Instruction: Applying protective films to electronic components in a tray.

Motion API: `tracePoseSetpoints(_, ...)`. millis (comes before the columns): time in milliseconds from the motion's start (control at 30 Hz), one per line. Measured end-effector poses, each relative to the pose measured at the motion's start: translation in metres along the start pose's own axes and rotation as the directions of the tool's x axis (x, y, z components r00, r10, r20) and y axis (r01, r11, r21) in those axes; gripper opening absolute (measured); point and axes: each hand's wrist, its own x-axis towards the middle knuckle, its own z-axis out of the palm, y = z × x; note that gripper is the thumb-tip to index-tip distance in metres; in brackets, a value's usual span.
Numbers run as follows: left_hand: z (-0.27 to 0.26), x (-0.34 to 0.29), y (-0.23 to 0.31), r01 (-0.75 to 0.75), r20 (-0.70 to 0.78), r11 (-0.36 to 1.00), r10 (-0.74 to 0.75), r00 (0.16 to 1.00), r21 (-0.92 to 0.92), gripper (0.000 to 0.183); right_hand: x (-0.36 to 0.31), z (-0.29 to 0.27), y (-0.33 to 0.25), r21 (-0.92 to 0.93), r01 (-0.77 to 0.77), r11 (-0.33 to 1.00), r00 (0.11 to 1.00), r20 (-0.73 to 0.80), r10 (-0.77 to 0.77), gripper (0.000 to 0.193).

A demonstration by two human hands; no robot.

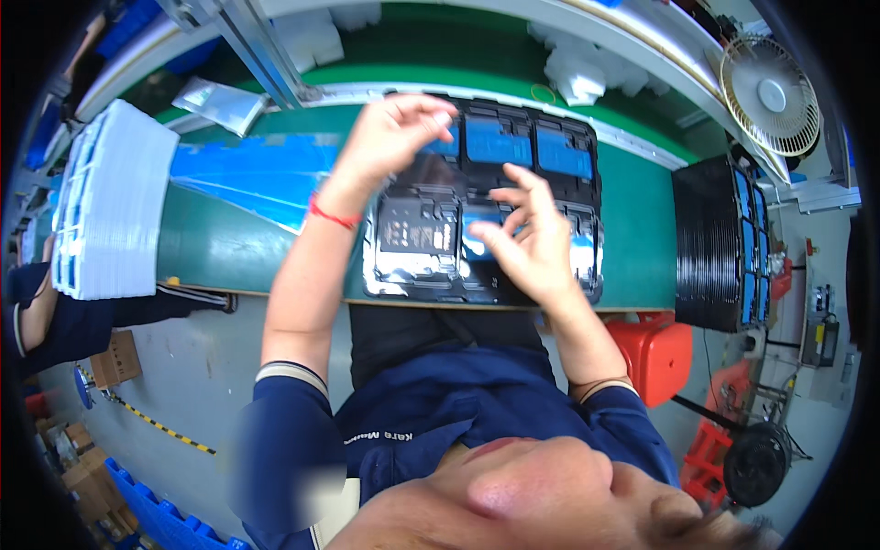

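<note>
A black compartmented tray (486,178) lay on the green worktop (639,238), blue pieces (498,142) in its far row. The person's left hand (399,136) was over the tray's far left corner, fingers bent and bunched — I couldn't tell whether they pinched anything. The right hand (532,234), empty and half open, hung over the middle, thumb and fingers apart.

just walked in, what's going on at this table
A person works with both hands over a black tray on the green table. The left hand, fingers curled, is over its far left corner; whether it holds anything is unclear. The right hand is open over the near half. Blue pieces fill far compartments. White trays are stacked left, black ones right.
</note>
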Motion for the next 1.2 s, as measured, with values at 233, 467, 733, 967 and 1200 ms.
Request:
tracePoseSetpoints(233, 0.035, -0.02, -0.009, -0.076, 0.296, 0.9, 0.22, 0.93, -0.43, 0.03, 0.012, 0.039, 0.003, 0.24, 0.114, 0.964, 0.993, -0.052, -0.105, 0.053)
tracePoseSetpoints(467, -0.013, 0.01, -0.02, -0.231, -0.13, 0.952, 0.26, 0.957, 0.202, 0.023, -0.024, -0.079, 0.037, 0.389, -0.092, 0.917, 0.98, -0.126, 0.152, 0.024)
tracePoseSetpoints(733, -0.106, -0.017, -0.059, 0.02, -0.264, 0.413, 0.544, 0.797, 0.91, 0.034, -0.209, -0.261, 0.173, 0.704, -0.365, 0.61, 0.832, -0.047, 0.552, 0.021)
tracePoseSetpoints(967, -0.128, -0.056, -0.091, 0.648, -0.692, 0.245, 0.213, 0.69, 0.721, 0.08, -0.35, -0.233, 0.34, 0.913, -0.317, 0.255, 0.164, -0.212, 0.964, 0.025)
tracePoseSetpoints(1200, -0.103, -0.052, -0.11, 0.593, -0.594, 0.066, 0.182, 0.783, 0.802, 0.067, -0.37, -0.103, 0.519, 0.98, -0.199, 0.015, -0.295, -0.074, 0.953, 0.018)
